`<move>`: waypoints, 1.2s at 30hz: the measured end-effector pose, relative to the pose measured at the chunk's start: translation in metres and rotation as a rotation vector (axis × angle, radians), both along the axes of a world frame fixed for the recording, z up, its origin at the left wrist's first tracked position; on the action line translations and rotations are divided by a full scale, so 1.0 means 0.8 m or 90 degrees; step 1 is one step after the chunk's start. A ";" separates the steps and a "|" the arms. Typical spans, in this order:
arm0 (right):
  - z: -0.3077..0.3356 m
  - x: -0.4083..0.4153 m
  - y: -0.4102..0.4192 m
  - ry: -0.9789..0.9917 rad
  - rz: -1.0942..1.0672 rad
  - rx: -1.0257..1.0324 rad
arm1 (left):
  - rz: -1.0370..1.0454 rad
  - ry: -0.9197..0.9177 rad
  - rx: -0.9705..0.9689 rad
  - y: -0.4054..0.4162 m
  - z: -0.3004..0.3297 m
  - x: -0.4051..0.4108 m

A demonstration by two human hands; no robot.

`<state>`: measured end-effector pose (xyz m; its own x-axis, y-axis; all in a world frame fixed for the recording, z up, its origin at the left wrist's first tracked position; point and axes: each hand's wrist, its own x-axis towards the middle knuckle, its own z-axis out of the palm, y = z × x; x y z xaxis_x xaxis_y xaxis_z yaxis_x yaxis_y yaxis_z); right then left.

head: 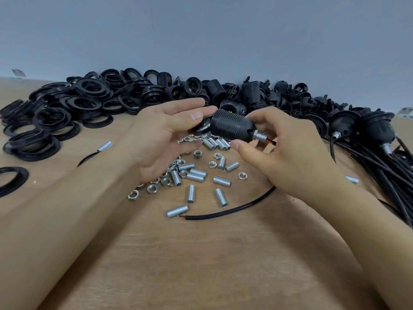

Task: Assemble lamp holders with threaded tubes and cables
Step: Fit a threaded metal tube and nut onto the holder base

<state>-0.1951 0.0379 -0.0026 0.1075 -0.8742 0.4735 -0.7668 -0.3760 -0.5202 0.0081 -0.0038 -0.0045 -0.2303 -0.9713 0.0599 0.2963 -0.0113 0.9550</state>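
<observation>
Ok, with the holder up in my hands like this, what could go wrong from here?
1. The right hand pinches only the threaded tube, and the left hand is open beside the holder, so the holder could tip or slip.
2. Red wire shows at the tube's end; turning the tube might twist or chafe it.
3. A drop would scatter the loose nuts below.

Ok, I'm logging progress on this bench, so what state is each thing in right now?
Black ribbed plastic lamp holder: held in the air, silver threaded tube and nut fitted.
Right hand: pinches the tube end.
Left hand: open, at the holder's mouth.
Loose black cable: lying on the table, wires bared.
</observation>
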 end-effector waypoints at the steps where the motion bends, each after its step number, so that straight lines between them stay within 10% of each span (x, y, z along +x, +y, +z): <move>1: 0.001 0.001 0.000 -0.007 0.006 -0.005 | -0.007 0.024 0.014 0.001 0.001 -0.001; 22: 0.004 -0.010 -0.001 0.045 0.077 -0.036 | -0.114 -0.127 -0.079 0.014 -0.009 -0.008; 36: 0.004 -0.010 -0.001 -0.110 0.119 0.142 | -0.165 -0.002 -0.141 0.015 0.005 0.007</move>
<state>-0.2029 0.0367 0.0008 0.2105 -0.9312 0.2978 -0.5885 -0.3639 -0.7219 0.0140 0.0079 -0.0007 -0.4683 -0.8436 0.2626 0.3084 0.1224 0.9433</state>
